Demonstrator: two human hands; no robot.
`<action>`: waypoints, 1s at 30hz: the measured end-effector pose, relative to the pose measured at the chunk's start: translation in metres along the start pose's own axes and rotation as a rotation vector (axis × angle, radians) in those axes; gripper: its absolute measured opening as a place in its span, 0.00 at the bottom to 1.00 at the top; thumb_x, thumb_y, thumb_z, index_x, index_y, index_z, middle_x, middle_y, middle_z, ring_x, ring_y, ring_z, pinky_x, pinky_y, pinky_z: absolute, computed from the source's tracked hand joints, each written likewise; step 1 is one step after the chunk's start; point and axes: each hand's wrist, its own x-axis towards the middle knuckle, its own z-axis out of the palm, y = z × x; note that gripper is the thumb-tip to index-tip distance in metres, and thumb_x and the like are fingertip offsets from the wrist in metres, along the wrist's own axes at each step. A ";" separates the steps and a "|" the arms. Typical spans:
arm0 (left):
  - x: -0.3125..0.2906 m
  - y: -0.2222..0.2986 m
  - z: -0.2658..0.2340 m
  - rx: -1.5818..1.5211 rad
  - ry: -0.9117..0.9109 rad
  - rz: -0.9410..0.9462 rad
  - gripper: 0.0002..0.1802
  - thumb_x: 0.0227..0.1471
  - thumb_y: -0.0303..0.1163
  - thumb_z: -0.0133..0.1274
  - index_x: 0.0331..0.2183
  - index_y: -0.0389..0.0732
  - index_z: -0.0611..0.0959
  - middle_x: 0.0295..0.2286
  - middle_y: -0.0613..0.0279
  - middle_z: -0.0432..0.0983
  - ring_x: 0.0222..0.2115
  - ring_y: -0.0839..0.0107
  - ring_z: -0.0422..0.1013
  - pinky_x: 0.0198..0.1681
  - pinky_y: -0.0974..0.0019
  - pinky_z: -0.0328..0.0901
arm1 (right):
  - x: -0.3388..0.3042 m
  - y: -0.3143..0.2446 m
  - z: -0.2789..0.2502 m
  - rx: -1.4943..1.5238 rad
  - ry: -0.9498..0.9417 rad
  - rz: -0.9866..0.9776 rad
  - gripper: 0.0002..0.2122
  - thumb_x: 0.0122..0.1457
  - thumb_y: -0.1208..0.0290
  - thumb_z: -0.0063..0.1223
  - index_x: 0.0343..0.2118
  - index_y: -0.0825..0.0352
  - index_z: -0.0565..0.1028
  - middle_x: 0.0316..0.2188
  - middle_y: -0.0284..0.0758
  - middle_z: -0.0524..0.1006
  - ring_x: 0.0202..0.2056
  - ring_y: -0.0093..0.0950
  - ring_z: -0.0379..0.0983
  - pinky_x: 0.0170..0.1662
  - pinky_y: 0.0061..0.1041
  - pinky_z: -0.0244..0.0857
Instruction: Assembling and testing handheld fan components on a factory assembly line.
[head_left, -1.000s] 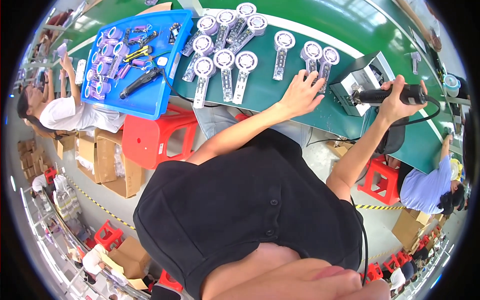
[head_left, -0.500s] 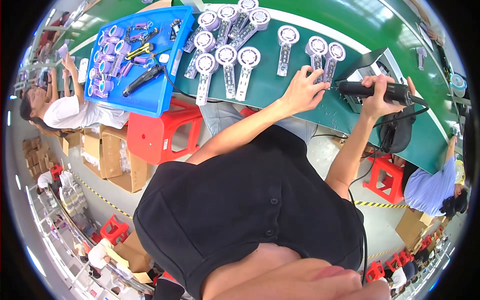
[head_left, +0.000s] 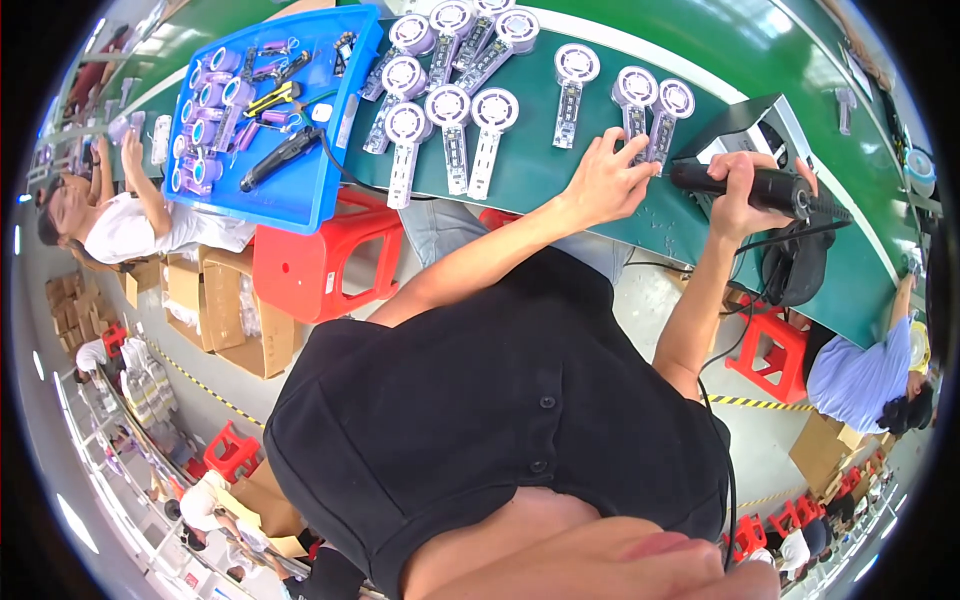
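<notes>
Handles of two lilac-and-white handheld fans [head_left: 637,88] lie just beyond the bent fingers of our left hand [head_left: 603,182] on the green tabletop [head_left: 530,178]; we cannot tell whether those fingertips grip a handle or merely touch it. Our right hand [head_left: 736,208] is wrapped around a black electric screwdriver [head_left: 697,179], held nearly level, its front end pointing left toward our left fingertips. Behind the tool we see a grey metal box [head_left: 716,136], and a black cable [head_left: 785,236] trails from its rear end. To our left, one more fan [head_left: 576,64] lies alone, and farther left a cluster of similar fans [head_left: 447,106] sits close beside a blue tray [head_left: 340,150]. In that tray we have lilac fan parts [head_left: 204,132], a yellow-and-black hand tool [head_left: 272,97] and another black screwdriver [head_left: 280,160]. Near it, below table level, stands a red stool [head_left: 290,270].
</notes>
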 end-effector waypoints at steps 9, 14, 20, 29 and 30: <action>-0.001 0.001 -0.001 0.013 -0.009 -0.002 0.15 0.40 0.25 0.63 0.36 0.44 0.87 0.46 0.55 0.72 0.41 0.50 0.67 0.40 0.54 0.68 | -0.011 0.003 0.003 -0.014 -0.058 -0.065 0.30 0.55 0.86 0.57 0.55 0.61 0.52 0.22 0.43 0.75 0.18 0.28 0.71 0.25 0.30 0.71; -0.003 0.000 -0.001 0.009 -0.022 0.003 0.15 0.40 0.26 0.63 0.37 0.44 0.87 0.47 0.53 0.71 0.43 0.49 0.66 0.43 0.52 0.68 | -0.015 0.004 0.005 0.016 -0.073 -0.088 0.31 0.54 0.88 0.57 0.56 0.61 0.53 0.23 0.44 0.75 0.18 0.28 0.71 0.25 0.30 0.71; -0.003 -0.002 -0.006 -0.020 -0.032 0.019 0.17 0.41 0.28 0.62 0.38 0.45 0.86 0.48 0.53 0.69 0.45 0.49 0.65 0.44 0.52 0.66 | -0.007 0.000 -0.009 0.017 0.018 -0.046 0.29 0.57 0.86 0.55 0.57 0.63 0.53 0.22 0.42 0.76 0.18 0.28 0.73 0.26 0.30 0.72; -0.005 -0.006 -0.009 -0.141 -0.079 -0.061 0.26 0.42 0.31 0.63 0.47 0.48 0.82 0.51 0.54 0.68 0.47 0.48 0.63 0.50 0.50 0.65 | 0.059 -0.055 -0.033 -0.347 0.229 -0.168 0.27 0.53 0.88 0.59 0.52 0.68 0.57 0.23 0.43 0.76 0.17 0.27 0.73 0.23 0.30 0.74; -0.005 -0.005 -0.009 -0.142 -0.087 -0.074 0.26 0.42 0.31 0.63 0.47 0.48 0.82 0.51 0.55 0.68 0.47 0.48 0.62 0.50 0.50 0.65 | 0.059 -0.050 -0.033 -0.344 0.231 -0.162 0.27 0.54 0.88 0.59 0.52 0.68 0.57 0.22 0.42 0.76 0.17 0.26 0.73 0.24 0.28 0.74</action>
